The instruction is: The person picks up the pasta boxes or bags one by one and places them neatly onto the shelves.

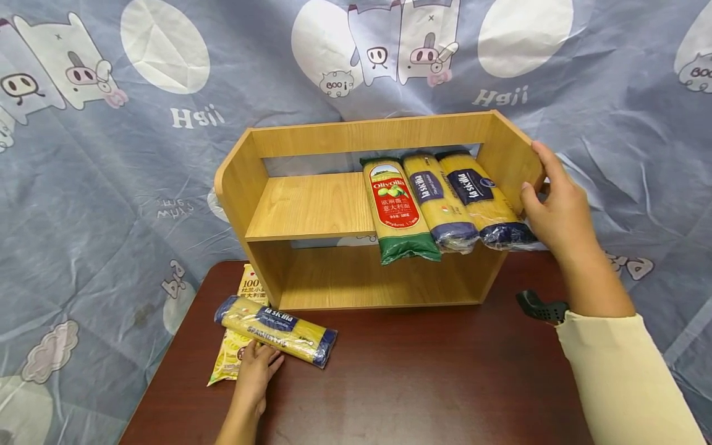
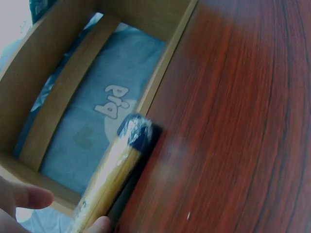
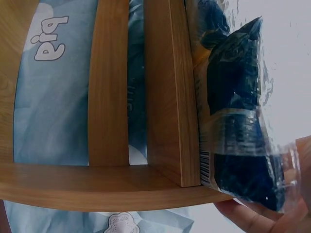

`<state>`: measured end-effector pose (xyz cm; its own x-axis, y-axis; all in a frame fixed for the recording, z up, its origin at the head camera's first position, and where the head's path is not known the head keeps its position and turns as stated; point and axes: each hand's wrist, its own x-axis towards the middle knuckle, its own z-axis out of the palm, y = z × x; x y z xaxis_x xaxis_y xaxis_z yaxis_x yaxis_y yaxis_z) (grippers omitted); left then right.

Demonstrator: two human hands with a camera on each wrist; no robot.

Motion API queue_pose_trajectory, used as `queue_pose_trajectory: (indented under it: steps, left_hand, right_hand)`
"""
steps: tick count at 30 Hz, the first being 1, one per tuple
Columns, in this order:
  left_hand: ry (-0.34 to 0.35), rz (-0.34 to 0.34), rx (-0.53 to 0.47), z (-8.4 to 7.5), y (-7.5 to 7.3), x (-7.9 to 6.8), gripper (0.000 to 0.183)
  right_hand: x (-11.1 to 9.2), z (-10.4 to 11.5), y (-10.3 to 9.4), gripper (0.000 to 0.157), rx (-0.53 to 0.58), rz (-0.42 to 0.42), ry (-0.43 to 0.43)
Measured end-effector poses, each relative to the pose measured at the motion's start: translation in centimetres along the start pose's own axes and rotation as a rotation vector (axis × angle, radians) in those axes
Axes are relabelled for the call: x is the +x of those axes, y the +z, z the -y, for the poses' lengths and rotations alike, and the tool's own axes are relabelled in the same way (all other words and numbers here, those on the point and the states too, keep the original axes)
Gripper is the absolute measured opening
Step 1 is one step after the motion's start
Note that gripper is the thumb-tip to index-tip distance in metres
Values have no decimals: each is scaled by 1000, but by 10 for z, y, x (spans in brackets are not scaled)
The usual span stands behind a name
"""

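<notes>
At the front left, a blue-and-yellow spaghetti pack point(image 1: 289, 330) lies across a yellow pasta bag point(image 1: 225, 357). My left hand point(image 1: 254, 377) is at the pack's near edge, touching it. Its digits stand spread apart beside the spaghetti pack point(image 2: 109, 179) in the left wrist view. My right hand point(image 1: 562, 204) grips the right side panel of a two-tier wooden shelf point(image 1: 311, 204), thumb on the inner face; most of its fingers are hidden behind the panel. On the upper tier lie a green-and-red spaghetti pack point(image 1: 394, 204) and two blue-labelled spaghetti packs point(image 1: 436, 194), point(image 1: 478, 191) side by side.
The shelf stands at the back of a dark red-brown table point(image 1: 423, 371). Behind hangs a blue-grey patterned cloth point(image 1: 250, 68). A black strap-like piece point(image 1: 542, 308) shows by my right wrist. The packs' ends overhang the upper tier's front edge.
</notes>
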<state>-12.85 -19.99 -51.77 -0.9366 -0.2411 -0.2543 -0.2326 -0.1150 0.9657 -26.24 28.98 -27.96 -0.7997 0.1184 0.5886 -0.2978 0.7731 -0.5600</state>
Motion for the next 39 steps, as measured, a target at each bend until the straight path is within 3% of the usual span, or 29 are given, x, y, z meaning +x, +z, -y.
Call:
queue_pose_trajectory:
  steps: [6,15,18,25,32,39]
  left_hand:
    - [-2,-78,-70,3,4,4,72]
    - [-1,-128,-161,-1,6,5,72]
    - [-13,-114,-197,-5,4,6,69]
    - [-46,-11,-289,-7,-1,14,56]
    - [-92,-27,-336,-2,-5,21,28]
    - [-99,11,-403,2,-5,20,22]
  right_hand:
    - [-1,-1,4,64,2,-31,-13]
    - [-2,-1,6,64,8,-49,-13]
    - [-2,0,6,64,7,-52,-12]
    - [-1,1,4,64,20,-46,5]
    - [-2,3,5,64,22,-42,33]
    - [-1,3,5,63,39,-44,50]
